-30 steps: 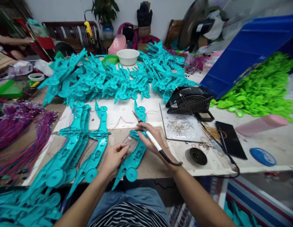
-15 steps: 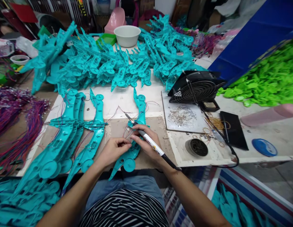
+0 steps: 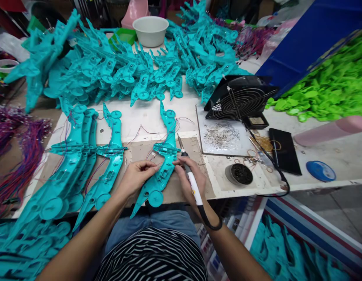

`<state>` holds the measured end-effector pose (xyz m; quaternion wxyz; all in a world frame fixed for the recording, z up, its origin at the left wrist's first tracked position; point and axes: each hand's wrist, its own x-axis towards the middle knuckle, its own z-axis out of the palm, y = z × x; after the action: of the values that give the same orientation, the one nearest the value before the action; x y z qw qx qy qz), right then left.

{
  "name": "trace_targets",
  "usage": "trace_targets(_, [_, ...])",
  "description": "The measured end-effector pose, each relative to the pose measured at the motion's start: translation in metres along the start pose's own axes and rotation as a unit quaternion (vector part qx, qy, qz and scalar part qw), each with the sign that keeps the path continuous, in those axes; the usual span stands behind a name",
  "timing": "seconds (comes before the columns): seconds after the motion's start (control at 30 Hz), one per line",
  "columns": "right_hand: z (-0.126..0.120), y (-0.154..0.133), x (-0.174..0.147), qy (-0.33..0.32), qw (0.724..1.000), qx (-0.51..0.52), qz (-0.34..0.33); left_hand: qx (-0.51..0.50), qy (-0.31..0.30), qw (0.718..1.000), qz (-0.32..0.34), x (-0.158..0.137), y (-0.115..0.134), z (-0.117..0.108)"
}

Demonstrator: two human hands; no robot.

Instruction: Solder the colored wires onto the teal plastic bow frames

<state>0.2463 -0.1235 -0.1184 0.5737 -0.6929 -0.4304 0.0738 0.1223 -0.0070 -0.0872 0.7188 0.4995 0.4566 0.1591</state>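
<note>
**benchlurker:** Teal plastic shell [image 3: 162,171] with the red and blue wires is what's being worked on, lying lengthwise on the brown mat at the front edge of the counter [image 3: 339,160], right in front of the person. Judging by the layout, three or four similar shells [image 3: 90,164] sit lined up just to the left with wires already in them, so I'd guess those are finished. The huge heap of teal parts [image 3: 125,74] at the back looks untouched, so a lot seems left

**solderdad:** What are the hands doing though?

**benchlurker:** Left hand [image 3: 136,175] rests on the shell's left side, fingers [image 3: 150,167] pressed together, pinching what looks like a thin wire end right by the middle of the shell. It's too small to be sure it's the wire and not the plastic edge. Right hand [image 3: 192,180] has a soldering iron [image 3: 190,177] in a pen grip, fingers curled tight around the white handle, tip pointing up and away, just beside the shell's right edge. Can't tell if the tip touches anything

**solderdad:** So this one's mid-job?

**benchlurker:** I'd say so. Loose wires trail off its top end. The little black fan [image 3: 241,101] and a round tin [image 3: 238,174] sit to the right, with a green parts pile [image 3: 330,89] further over
</note>
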Motion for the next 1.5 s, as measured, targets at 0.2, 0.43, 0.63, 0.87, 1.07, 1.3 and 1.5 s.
trace_targets(0.2, [-0.008, 0.018, -0.004, -0.072, 0.99, -0.092, -0.085, -0.032, -0.006, 0.998, -0.052, -0.006, -0.007, 0.018])
trace_targets(0.43, [-0.053, 0.005, -0.013, 0.013, 0.996, -0.065, -0.057, 0.063, 0.037, 0.996, 0.05, -0.004, -0.008, 0.04])
trace_targets(0.63, [-0.069, -0.017, -0.037, 0.026, 0.998, 0.007, -0.053, 0.148, 0.014, 0.984, 0.095, 0.002, -0.01, 0.042])
trace_targets(0.87, [-0.061, -0.015, -0.037, 0.014, 0.997, 0.043, -0.066, 0.214, 0.023, 0.967, 0.137, 0.001, -0.012, 0.043])
trace_targets(1.07, [-0.059, -0.012, -0.039, 0.005, 0.996, 0.05, -0.074, 0.235, 0.018, 0.959, 0.158, 0.001, -0.012, 0.042])
trace_targets(1.3, [-0.059, -0.01, -0.041, -0.003, 0.996, 0.045, -0.078, 0.236, 0.019, 0.957, 0.166, 0.001, -0.013, 0.042])
trace_targets(1.5, [-0.059, -0.008, -0.042, 0.0, 0.996, 0.041, -0.075, 0.237, 0.016, 0.958, 0.16, 0.002, -0.014, 0.041])
